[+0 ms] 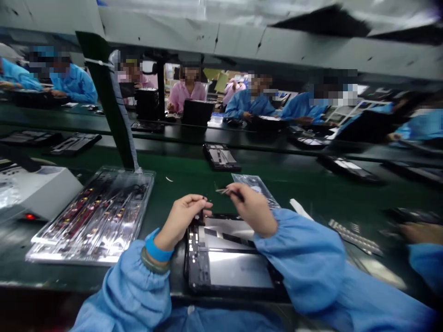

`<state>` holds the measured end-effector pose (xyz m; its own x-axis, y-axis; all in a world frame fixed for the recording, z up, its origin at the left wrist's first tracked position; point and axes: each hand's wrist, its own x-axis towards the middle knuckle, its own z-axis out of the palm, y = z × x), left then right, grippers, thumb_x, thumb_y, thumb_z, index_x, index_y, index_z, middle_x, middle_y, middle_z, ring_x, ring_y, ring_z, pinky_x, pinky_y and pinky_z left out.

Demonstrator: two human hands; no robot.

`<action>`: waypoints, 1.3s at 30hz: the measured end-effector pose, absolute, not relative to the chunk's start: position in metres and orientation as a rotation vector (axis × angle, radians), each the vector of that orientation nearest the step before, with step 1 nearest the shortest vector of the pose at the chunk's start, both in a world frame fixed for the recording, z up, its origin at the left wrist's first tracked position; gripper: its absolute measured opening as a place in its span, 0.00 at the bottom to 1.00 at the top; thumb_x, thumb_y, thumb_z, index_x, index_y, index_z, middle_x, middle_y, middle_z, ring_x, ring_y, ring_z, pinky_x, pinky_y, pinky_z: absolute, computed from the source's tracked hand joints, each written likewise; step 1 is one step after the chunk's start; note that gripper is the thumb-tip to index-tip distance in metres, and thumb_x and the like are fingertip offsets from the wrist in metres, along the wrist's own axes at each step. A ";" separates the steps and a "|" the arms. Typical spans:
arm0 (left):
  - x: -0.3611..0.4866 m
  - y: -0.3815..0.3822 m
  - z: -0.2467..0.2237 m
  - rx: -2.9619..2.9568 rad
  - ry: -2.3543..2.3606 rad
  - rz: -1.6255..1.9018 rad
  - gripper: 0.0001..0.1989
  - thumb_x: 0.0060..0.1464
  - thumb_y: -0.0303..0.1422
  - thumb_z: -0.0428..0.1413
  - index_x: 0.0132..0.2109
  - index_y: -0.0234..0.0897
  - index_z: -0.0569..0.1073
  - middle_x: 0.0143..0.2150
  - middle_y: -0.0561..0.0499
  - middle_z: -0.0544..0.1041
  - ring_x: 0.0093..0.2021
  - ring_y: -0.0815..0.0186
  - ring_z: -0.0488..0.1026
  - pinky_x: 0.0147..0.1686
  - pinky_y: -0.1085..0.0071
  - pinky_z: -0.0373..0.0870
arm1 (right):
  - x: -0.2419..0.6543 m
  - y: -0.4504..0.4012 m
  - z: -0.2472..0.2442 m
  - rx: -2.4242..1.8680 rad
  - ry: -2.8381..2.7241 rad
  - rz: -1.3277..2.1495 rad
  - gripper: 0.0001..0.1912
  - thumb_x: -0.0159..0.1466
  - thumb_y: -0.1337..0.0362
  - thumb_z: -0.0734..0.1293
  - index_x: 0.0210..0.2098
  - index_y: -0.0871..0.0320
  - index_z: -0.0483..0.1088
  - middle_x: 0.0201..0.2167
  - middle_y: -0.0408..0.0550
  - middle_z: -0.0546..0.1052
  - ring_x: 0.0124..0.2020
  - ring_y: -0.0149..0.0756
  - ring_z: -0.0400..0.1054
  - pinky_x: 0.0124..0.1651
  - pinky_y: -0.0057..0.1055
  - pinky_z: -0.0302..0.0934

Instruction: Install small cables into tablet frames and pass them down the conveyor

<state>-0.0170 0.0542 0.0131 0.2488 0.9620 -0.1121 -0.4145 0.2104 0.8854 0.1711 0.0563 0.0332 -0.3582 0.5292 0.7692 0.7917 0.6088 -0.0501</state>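
An opened tablet [238, 271] with a black frame and silver panels inside lies in front of me on the dark green bench. My left hand [182, 216] is over its far left corner, thumb and fingers pinched together. Whatever small piece sits between those fingertips is too small to make out. Above the tablet's far edge, my right hand [252, 208] grips a pair of tweezers [222, 190], their tips pointing left toward my left fingers. My right sleeve covers the tablet's right side.
Left stands a clear plastic tray [147, 193] of small parts, beside a white box [51, 189] with a red light. Behind my right hand lies a clear sheet [258, 184]. Another tablet [221, 157] rests farther back. A co-worker's hand [422, 233] is at right; several people sit opposite.
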 end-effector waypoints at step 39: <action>0.003 0.049 0.000 1.709 1.268 1.570 0.04 0.54 0.29 0.55 0.32 0.36 0.73 0.31 0.51 0.72 0.33 0.69 0.70 0.34 0.75 0.67 | 0.155 0.047 0.023 -0.909 -2.154 0.106 0.07 0.64 0.70 0.61 0.31 0.59 0.70 0.26 0.45 0.77 0.26 0.32 0.71 0.31 0.26 0.62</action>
<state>0.0026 0.0492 0.0001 -0.0944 0.8651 0.4926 0.2997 -0.4471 0.8428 0.1555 0.0470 0.0226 -0.4399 0.6386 0.6313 0.5736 0.7408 -0.3497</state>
